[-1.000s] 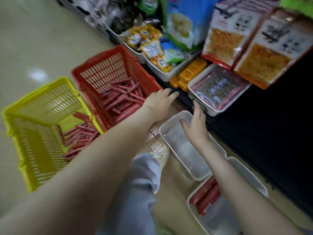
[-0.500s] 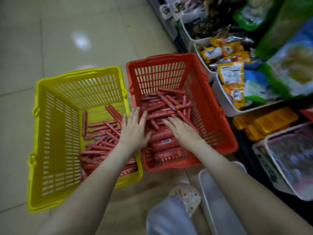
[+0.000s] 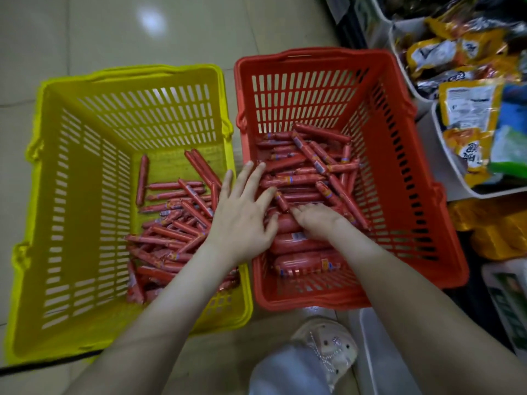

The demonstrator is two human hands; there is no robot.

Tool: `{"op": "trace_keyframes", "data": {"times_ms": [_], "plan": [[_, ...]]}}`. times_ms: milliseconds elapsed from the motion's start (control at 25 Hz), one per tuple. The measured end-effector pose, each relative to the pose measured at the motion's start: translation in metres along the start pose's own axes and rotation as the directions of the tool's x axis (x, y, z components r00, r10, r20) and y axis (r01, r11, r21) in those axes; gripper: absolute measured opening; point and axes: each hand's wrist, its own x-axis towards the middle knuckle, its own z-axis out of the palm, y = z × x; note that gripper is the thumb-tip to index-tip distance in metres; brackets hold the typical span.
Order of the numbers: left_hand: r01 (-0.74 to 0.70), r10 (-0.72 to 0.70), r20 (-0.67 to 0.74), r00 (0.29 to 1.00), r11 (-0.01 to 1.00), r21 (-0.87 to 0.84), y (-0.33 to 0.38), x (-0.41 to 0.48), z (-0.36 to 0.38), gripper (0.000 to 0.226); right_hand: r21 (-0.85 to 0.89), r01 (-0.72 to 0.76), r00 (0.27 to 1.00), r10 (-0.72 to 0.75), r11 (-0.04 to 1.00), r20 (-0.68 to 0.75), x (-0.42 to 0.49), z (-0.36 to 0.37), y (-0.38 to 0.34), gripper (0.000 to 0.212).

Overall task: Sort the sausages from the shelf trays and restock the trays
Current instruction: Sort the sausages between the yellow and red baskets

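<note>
Yellow basket (image 3: 142, 109) and red basket (image 3: 299, 89) stand side by side on the tiled floor (image 3: 114, 29), rims touching. A shelf tray (image 3: 440, 166) of packs (image 3: 470, 109) sits just right of the red rim. A white tray (image 3: 373, 352) lies beside my shoe (image 3: 328, 346).

Room: bare floor beyond both baskets; the yellow bottom is bare at its far left.

Both baskets are hard slotted plastic with walls sloping inward. Thin sausages (image 3: 176, 232) in glossy red film lie crisscrossed in both. Thick sausages (image 3: 302, 262) lie in a row at the red basket's near end.

Left grip (image 3: 242, 218): fingers straight and spread across the shared rims, tips on the red basket's pile, holding nothing.

Right grip (image 3: 320, 220): fingers bent down onto a thick sausage. I cannot tell whether they close on it.

Label bands and pack print are too blurred to read.
</note>
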Motion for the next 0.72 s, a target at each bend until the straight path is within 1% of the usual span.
{"op": "trace_keyframes", "data": {"times_ms": [160,240,320,360,440,480,520,600,640,720], "plan": [[0.072,-0.066,-0.051,0.997,0.987,0.142,0.009,-0.002,0.000,0.054,-0.179,-0.010,0.992,-0.012,0.984,-0.122,-0.013,-0.009,-0.009,0.050],[0.129,-0.106,-0.111,0.988,0.967,0.221,0.028,0.003,0.003,0.047,-0.166,-0.041,0.979,0.007,0.985,-0.202,-0.024,-0.006,0.000,0.051],[0.177,-0.155,-0.107,0.982,0.952,0.248,0.053,0.017,0.010,0.037,-0.093,-0.055,0.941,0.021,0.994,-0.338,-0.038,-0.004,0.015,0.055],[0.185,-0.174,-0.063,0.983,0.951,0.248,0.064,0.027,0.015,0.033,-0.069,-0.089,0.914,0.054,0.994,-0.402,-0.043,0.001,0.025,0.056],[0.171,-0.189,0.074,0.979,0.964,0.202,0.079,0.043,0.032,0.034,-0.010,-0.193,0.855,0.163,0.981,-0.493,-0.057,0.008,0.043,0.048],[0.159,-0.183,0.127,0.975,0.971,0.178,0.082,0.047,0.043,0.041,0.000,-0.241,0.835,0.208,0.971,-0.509,-0.063,0.007,0.047,0.044],[0.154,-0.182,0.161,0.970,0.973,0.170,0.084,0.049,0.055,0.052,-0.002,-0.274,0.827,0.234,0.962,-0.512,-0.067,0.007,0.049,0.044],[0.119,-0.158,0.304,0.940,0.982,0.144,0.080,0.046,0.077,0.066,-0.080,-0.297,0.805,0.205,0.951,-0.557,-0.068,0.015,0.049,0.045],[0.092,-0.138,0.370,0.919,0.986,0.140,0.078,0.044,0.086,0.068,-0.122,-0.315,0.792,0.190,0.941,-0.581,-0.068,0.017,0.048,0.044],[0.028,-0.091,0.449,0.889,0.989,0.145,0.076,0.041,0.097,0.072,-0.187,-0.358,0.774,0.179,0.915,-0.608,-0.071,0.014,0.048,0.043]]}}
